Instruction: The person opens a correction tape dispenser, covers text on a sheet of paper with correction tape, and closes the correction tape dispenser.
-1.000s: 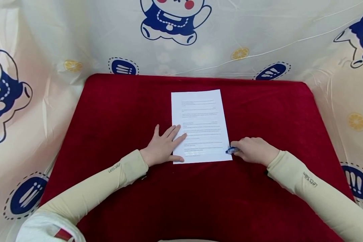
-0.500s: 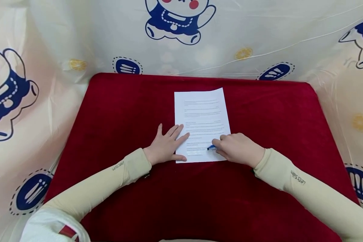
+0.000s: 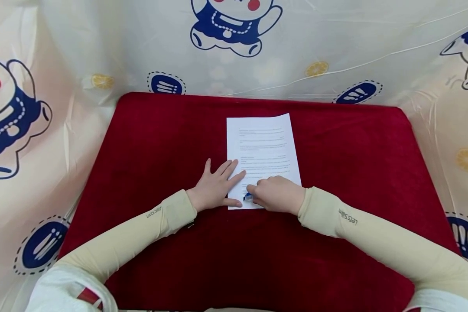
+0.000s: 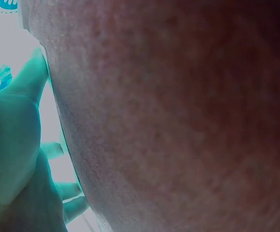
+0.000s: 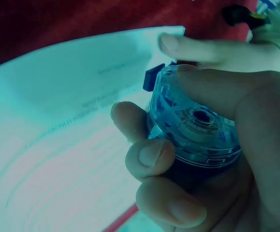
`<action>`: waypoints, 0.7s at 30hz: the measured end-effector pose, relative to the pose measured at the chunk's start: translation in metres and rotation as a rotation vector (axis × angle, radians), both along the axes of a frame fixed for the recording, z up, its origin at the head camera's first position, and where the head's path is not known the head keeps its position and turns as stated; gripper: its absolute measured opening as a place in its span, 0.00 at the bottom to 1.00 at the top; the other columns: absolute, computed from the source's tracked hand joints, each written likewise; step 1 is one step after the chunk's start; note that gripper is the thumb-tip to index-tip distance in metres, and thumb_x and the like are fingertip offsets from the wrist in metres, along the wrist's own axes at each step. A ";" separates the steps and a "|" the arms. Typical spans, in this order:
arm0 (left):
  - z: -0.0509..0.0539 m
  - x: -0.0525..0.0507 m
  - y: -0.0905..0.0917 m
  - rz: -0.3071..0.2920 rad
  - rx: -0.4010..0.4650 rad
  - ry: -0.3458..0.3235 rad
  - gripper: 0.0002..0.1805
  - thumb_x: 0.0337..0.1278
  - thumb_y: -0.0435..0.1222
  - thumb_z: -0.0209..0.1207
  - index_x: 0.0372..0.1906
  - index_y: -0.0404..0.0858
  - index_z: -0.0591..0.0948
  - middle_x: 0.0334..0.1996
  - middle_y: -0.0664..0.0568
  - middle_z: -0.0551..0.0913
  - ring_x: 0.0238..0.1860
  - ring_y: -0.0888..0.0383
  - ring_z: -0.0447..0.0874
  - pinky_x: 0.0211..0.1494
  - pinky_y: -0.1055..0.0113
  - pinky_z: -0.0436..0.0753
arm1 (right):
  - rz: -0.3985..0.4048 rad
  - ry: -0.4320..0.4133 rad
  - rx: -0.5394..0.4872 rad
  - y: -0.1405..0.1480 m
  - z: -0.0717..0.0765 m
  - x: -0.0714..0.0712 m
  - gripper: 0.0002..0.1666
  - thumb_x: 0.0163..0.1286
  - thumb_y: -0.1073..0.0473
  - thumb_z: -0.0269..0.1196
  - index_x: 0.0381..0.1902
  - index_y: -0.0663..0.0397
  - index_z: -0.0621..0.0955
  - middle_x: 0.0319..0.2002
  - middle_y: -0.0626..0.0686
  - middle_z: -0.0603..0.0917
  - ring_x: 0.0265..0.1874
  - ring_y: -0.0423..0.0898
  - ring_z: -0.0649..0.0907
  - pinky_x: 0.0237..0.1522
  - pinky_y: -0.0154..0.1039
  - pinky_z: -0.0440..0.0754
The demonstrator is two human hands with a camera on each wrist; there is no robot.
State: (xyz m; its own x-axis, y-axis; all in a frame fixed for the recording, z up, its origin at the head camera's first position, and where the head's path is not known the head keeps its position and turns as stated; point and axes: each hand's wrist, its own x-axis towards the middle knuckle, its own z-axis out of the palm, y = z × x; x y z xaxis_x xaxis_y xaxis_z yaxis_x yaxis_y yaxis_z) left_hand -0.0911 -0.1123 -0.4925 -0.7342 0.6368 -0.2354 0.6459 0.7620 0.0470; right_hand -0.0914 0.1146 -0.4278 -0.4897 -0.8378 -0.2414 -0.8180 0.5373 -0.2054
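A white printed sheet of paper (image 3: 259, 136) lies on the red cloth. My left hand (image 3: 212, 187) rests on its lower left edge, fingers spread out straight. Over the lower part of the page, my right hand (image 3: 277, 195) grips a blue see-through correction tape (image 5: 193, 121) between curled fingers and thumb. In the head view, only the front end of the correction tape (image 3: 248, 197) shows, close to the left thumb. The right wrist view shows its round reel and dark blue tip. Skin blocks most of the left wrist view.
A red velvet cloth (image 3: 171, 134) covers the table around the paper. Behind and beside it hangs a pale curtain (image 3: 284, 39) with blue cartoon figures. Cream sleeves cover both forearms.
My right hand has swept left with the correction tape, from the sheet's lower right edge to near the left thumb. The left hand stays on the paper.
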 end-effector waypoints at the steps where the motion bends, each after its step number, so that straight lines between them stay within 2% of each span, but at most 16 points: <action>1: 0.000 0.000 0.000 0.000 -0.001 -0.001 0.52 0.63 0.72 0.54 0.83 0.46 0.61 0.82 0.37 0.54 0.82 0.42 0.54 0.71 0.22 0.54 | 0.002 -0.002 0.012 -0.002 -0.002 0.000 0.08 0.74 0.58 0.67 0.44 0.56 0.83 0.26 0.53 0.84 0.21 0.48 0.84 0.28 0.43 0.84; 13: 0.002 -0.002 0.002 0.000 -0.008 -0.017 0.53 0.63 0.72 0.53 0.83 0.46 0.60 0.83 0.38 0.53 0.82 0.42 0.52 0.71 0.22 0.53 | 0.000 -0.018 0.057 -0.010 -0.010 0.000 0.08 0.75 0.58 0.66 0.46 0.56 0.84 0.27 0.55 0.85 0.23 0.50 0.86 0.30 0.45 0.86; 21: 0.001 0.001 0.001 -0.006 0.008 0.016 0.53 0.61 0.73 0.54 0.82 0.46 0.63 0.82 0.37 0.56 0.81 0.41 0.55 0.70 0.22 0.56 | -0.020 0.022 0.040 -0.013 -0.014 0.005 0.02 0.73 0.63 0.64 0.38 0.55 0.83 0.22 0.53 0.84 0.18 0.48 0.82 0.25 0.45 0.85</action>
State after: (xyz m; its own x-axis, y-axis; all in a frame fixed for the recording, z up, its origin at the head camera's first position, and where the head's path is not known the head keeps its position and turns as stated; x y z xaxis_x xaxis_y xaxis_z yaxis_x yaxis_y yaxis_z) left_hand -0.0904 -0.1116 -0.4911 -0.7341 0.6427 -0.2191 0.6508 0.7580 0.0427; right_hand -0.0866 0.1013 -0.4415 -0.5118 -0.8177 -0.2634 -0.8111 0.5610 -0.1657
